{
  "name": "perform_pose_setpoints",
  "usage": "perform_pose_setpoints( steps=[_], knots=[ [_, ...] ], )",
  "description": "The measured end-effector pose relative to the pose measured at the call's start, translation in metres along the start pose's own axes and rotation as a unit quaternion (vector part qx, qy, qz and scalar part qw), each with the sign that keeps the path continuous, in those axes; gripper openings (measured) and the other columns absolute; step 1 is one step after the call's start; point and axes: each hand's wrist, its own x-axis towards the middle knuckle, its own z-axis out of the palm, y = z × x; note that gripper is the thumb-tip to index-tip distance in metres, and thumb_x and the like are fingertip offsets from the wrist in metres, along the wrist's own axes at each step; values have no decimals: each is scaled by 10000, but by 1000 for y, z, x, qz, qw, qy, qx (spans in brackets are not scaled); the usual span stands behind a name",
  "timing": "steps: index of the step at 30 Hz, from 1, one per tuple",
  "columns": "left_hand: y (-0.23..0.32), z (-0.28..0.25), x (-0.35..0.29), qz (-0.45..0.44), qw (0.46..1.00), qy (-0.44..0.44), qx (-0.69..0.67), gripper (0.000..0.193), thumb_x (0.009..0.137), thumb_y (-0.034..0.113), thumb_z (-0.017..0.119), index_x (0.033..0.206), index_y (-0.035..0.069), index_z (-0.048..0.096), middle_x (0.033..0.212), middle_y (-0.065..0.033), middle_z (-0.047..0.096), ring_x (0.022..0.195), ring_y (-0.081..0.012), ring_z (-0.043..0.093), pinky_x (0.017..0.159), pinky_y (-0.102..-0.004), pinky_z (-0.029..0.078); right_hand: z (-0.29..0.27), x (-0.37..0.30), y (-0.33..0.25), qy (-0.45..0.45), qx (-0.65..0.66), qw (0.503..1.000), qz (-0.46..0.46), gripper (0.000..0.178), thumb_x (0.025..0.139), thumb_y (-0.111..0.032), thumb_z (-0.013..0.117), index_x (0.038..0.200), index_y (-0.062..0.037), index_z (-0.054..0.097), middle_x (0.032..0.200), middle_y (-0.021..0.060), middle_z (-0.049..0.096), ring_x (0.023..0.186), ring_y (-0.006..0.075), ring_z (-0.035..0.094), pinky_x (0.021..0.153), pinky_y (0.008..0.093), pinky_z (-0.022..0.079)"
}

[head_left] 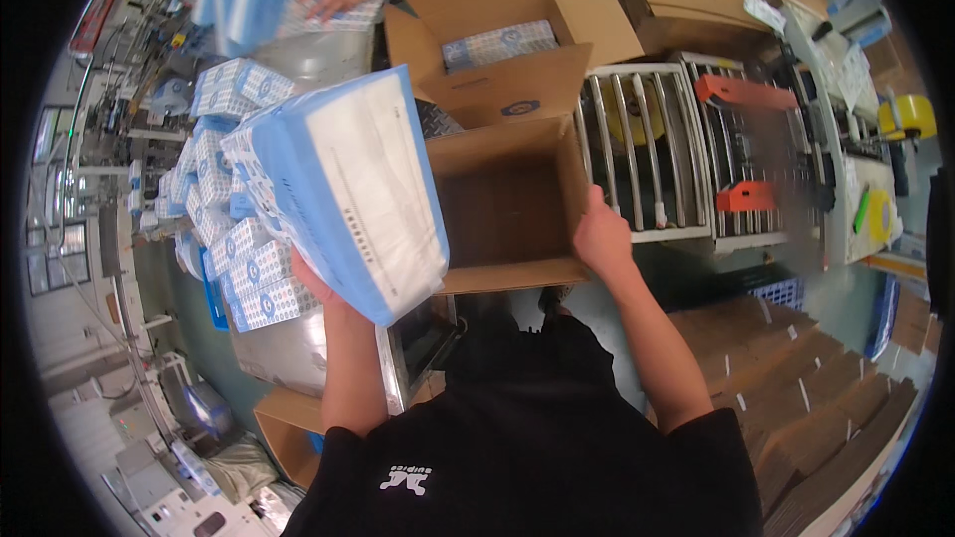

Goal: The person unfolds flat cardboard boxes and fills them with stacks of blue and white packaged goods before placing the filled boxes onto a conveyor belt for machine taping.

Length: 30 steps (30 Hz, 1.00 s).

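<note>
Pack (348, 189) in left hand (316, 283), long axis toward box (507, 204)

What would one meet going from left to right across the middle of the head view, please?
Heap of small blue-and-white packs → large pack held up by the left hand → open empty carton → right hand → metal roller rack.

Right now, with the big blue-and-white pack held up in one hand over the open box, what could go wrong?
1. The left hand alone props the bulky tissue pack from below; it is tilted and could slip.
2. The right hand grips only the corner of the empty cardboard box, so the box might shift as the pack drops in.
3. The stacked small packs sit close beside the held pack and could be knocked.
</note>
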Motion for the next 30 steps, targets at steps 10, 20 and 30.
perform_pose_setpoints(
  steps=[10, 20, 30],
  knots=[
    [-108, -66, 73, -53, 554, -227, 799, 590, 776, 37, 738, 1348, 32, 592, 1404, -234, 572, 1222, -357, 612, 1029, -492, 499, 7, -2, 14, 12, 39, 998, 37, 448, 908, -60, 577, 1337, -44, 448, 1095, 242, 698, 910, 467, 693, 762, 541, 558],
    [-70, -78, 28, 35, 193, -209, 958, 649, 879, 355, 713, 1422, 30, 574, 1596, -177, 393, 1533, -312, 281, 1272, -524, 142, -1, -9, -16, -31, -5, 996, 82, 492, 879, -77, 598, 1344, -94, 440, 1039, 274, 708, 914, 501, 688, 783, 574, 549],
    [-151, -194, 9, -168, 585, -82, 789, 1010, 779, 155, 764, 1589, -36, 191, 1637, -337, 183, 1497, -512, 254, 1243, -486, 276, -5, -2, 40, 29, 155, 986, 48, 438, 935, -64, 601, 1371, -39, 574, 1182, 220, 724, 1128, 345, 700, 972, 420, 532]
  ],
)
